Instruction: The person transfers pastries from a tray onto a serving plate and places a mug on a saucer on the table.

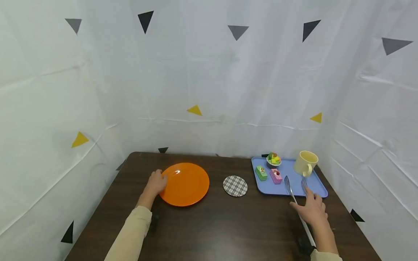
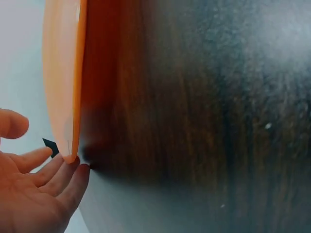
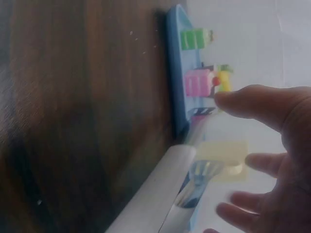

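Nearest me, the long fork (image 1: 307, 231) lies slantwise at the right of the worktop (image 1: 228, 228), handle toward me, tines pointing away and slightly left over the blue tray (image 1: 296, 185). My right hand (image 1: 314, 210) hovers beside it, fingers spread, pinching nothing; whether it brushes the handle, I can't tell. I'd close thumb and forefinger on one handle alone, clear of the second fork (image 1: 304, 185), whose tines point away too. Farther off, my left hand (image 1: 158, 182) has fingers touching the left rim of the orange plate (image 1: 185, 184), thumb apart; a steady grip there wants the thumb over the rim.
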Demonstrator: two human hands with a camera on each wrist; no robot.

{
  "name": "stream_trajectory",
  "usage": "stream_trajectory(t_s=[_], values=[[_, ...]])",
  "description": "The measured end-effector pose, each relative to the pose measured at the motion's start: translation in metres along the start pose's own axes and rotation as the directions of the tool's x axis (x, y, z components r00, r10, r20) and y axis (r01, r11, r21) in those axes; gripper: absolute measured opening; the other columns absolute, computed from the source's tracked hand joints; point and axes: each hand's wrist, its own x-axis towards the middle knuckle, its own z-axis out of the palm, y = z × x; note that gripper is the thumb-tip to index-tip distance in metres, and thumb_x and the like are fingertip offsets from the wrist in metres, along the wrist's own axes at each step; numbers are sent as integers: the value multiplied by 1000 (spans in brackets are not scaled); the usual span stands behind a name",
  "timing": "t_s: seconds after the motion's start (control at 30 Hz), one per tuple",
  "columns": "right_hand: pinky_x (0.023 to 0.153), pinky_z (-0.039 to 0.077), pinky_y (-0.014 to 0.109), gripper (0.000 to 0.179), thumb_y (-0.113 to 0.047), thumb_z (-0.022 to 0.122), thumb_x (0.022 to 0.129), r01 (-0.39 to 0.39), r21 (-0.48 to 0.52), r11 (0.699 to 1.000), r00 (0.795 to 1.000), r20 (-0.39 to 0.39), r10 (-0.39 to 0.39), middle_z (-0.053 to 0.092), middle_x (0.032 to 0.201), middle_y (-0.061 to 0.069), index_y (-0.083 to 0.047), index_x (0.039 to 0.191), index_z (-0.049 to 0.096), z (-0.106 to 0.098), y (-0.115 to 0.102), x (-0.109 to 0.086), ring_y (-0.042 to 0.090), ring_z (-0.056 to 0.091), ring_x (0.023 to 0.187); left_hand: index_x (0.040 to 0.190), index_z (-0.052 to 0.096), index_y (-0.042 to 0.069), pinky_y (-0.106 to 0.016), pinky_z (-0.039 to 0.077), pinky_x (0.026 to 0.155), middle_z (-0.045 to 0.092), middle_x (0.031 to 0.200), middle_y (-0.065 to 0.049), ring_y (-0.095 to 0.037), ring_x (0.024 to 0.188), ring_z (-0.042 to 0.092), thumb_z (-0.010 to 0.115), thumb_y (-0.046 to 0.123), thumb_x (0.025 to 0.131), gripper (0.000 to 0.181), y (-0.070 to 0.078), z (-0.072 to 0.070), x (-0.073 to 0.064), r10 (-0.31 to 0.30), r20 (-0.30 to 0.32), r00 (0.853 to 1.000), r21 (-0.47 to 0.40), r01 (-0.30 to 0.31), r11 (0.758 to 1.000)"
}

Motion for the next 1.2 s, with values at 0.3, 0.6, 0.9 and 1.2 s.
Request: stream_trajectory(t_s=[0.3, 0.6, 0.9, 1.2], values=[[101, 22, 80, 120, -59, 69, 84, -86, 6, 996, 993, 80, 85, 10, 140, 51, 14, 151, 1, 4, 14, -4, 66, 10, 130, 148, 25, -12, -62, 33, 109, 29, 150, -34, -47, 132, 38, 35, 23, 102, 58, -6, 1, 3, -57, 8, 998, -15, 57, 998], [102, 26, 77, 116, -57, 70, 84, -109, 11, 994, 988, 115, 107, 18, 136, 51, 21, 145, 8, 6, 21, -6, 66, 21, 128, 141, 37, -12, -58, 42, 102, 42, 141, -34, -45, 123, 48, 41, 22, 102, 51, -16, 1, 6, -106, -7, 994, -85, 105, 991], [96, 37, 72, 98, -46, 70, 87, -48, 35, 998, 991, 123, 44, 33, 127, 51, 26, 135, 24, 13, 33, -5, 62, 41, 117, 125, 59, -8, -44, 54, 84, 60, 120, -25, -33, 96, 61, 54, 18, 100, 37, -31, 4, 13, -104, -58, 993, -183, 92, 979], [92, 43, 65, 82, -34, 68, 89, -21, 62, 998, 996, 88, 16, 45, 121, 46, 25, 132, 29, 14, 40, -3, 55, 50, 107, 132, 54, -9, -38, 58, 82, 58, 125, -26, -30, 99, 64, 55, 15, 101, 40, -41, 6, 20, -124, 30, 992, -357, 127, 926]])
